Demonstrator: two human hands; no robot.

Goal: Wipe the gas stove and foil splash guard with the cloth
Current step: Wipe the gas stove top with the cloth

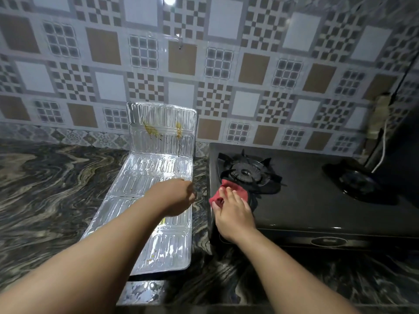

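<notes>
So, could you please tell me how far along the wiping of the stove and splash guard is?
Nothing looks finished yet. In hand: the right hand presses the red cloth on the gas stove, beside its left burner. Left: the foil splash guard still shows yellow stains on its upright panel and crumbs near its front edge; the left hand hovers over it without a cloth.

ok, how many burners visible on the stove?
2. One burner sits at the stove's left, just behind the red cloth; the other burner is at far right, dim and partly shadowed.

Foil splash guard (156,177) left of gas stove (317,200), cloth (226,191) on stove, wall behind
</notes>
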